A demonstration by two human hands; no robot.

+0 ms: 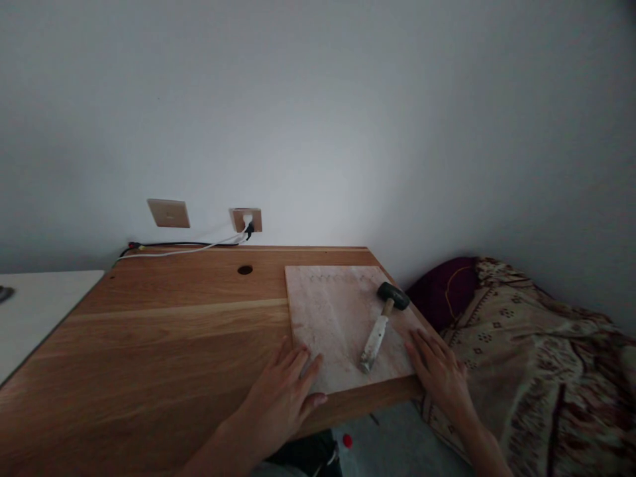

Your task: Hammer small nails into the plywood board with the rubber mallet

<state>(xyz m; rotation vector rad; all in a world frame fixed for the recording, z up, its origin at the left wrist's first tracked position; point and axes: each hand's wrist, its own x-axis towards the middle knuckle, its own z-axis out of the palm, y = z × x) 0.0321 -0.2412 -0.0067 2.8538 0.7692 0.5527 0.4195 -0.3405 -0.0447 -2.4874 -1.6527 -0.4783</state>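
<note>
Mallet (pixel 382 322) lies on board (pixel 332 308) between two hands

The board sits at the right end of the wooden worktop (pixel 173 358). The left hand (pixel 278 394) rests at its near left corner, the right hand (pixel 442 374) at its right edge; they are well apart, fingers loosely spread, neither closed around anything. The mallet's black head points away, toward the wall (pixel 318 132), its pale handle slanting nearer.

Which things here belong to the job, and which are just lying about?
Likely job:
pale pinkish flat board, at left hand and right hand
black-headed mallet with whitish handle

Seemingly lying about:
black cable
white cable
beige patterned fabric
</note>
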